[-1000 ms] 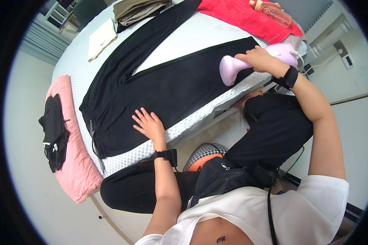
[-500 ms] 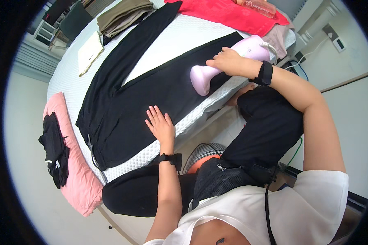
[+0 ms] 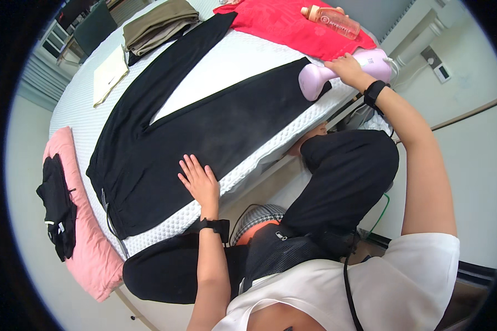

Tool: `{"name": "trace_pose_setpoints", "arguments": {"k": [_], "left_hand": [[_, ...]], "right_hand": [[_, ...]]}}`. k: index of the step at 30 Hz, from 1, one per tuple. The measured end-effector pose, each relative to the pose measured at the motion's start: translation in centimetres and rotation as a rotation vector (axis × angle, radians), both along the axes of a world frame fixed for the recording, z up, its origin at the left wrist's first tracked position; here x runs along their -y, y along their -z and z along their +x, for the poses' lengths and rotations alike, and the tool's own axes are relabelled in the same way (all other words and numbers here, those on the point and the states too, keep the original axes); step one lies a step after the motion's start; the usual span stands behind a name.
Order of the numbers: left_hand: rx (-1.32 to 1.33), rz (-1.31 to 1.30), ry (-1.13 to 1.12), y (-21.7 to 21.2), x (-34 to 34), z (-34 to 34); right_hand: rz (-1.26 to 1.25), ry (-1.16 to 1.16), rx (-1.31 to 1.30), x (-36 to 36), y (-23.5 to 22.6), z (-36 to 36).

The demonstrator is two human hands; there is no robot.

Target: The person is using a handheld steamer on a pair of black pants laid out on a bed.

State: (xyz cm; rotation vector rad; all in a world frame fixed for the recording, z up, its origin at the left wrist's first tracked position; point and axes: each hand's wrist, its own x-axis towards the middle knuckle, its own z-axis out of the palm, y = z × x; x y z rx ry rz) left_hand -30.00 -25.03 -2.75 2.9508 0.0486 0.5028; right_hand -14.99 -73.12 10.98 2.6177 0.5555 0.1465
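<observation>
Black trousers (image 3: 199,132) lie spread on the white bed (image 3: 174,101), their two legs parted toward the far side and a drawstring hanging at the waist end. My left hand (image 3: 200,181) rests flat on the upper part of the near leg, fingers stretched. In my right hand (image 3: 349,70) is a pink handheld garment steamer (image 3: 374,62), gripped around its handle. The steamer's wide head points left and down, over the cuff end of the near trouser leg. Whether the head touches the cloth, I cannot tell.
Folded brown trousers (image 3: 159,25) and a cream cloth (image 3: 109,74) lie at the far left. A red cloth (image 3: 276,25) with a bottle (image 3: 337,23) on it is at the far right. A pink cushion (image 3: 83,220) carries a black garment (image 3: 58,207).
My right hand has moved the steamer to the right along the near leg, out to its cuff. The view has shifted slightly; my left hand stays flat on the trousers.
</observation>
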Motion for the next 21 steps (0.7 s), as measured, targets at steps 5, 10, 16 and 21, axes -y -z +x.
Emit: {"name": "trace_pose_setpoints", "arguments": {"k": [5, 10, 16, 21], "left_hand": [[-0.022, 0.0, 0.003, 0.2, 0.0, 0.0], [-0.023, -0.012, -0.004, 0.0, -0.1, -0.1], [-0.029, -0.028, 0.002, -0.2, 0.2, -0.1], [-0.03, -0.022, -0.005, -0.4, 0.2, 0.0]], "right_hand": [[-0.02, 0.054, -0.002, 2.0, -0.3, 0.5], [-0.057, 0.078, -0.021, 2.8, -1.3, 1.0], [-0.068, 0.127, -0.036, 4.9, -2.3, 2.1], [-0.032, 0.134, -0.046, 4.5, -3.6, 0.6]]}}
